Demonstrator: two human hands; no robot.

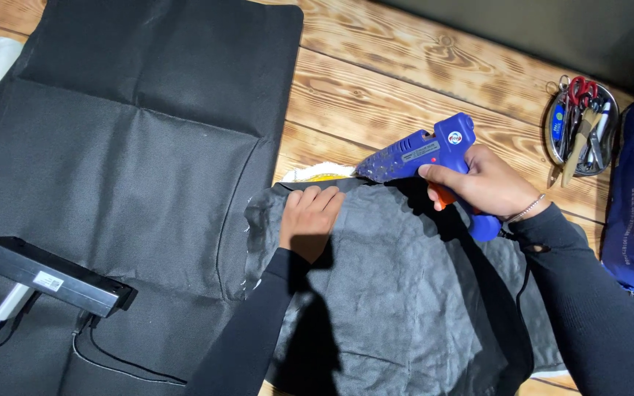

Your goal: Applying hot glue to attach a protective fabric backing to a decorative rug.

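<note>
Head view: one camera looking down on a wooden table (405,81).
Right hand (489,183): clenched round the grip of a blue glue gun (434,150), forefinger along the body near the orange trigger; the nozzle points left at the far edge of the grey cloth (405,293).
Left hand (310,220): fingers curled, knuckles up, pressing that far edge flat just left of the nozzle; it grasps nothing.
Grey cloth: lies near centre, over a pale, yellowish pad (317,174) that peeps out at the far edge.
Doing it well: judging by the pose, keep the nozzle low on the fold, lay a thin line, and press behind it with fingertips clear of hot glue.
Around: a large black fabric (133,147) on the left with a black box (45,275) on it; a round metal tray of tools (581,125) far right.
</note>
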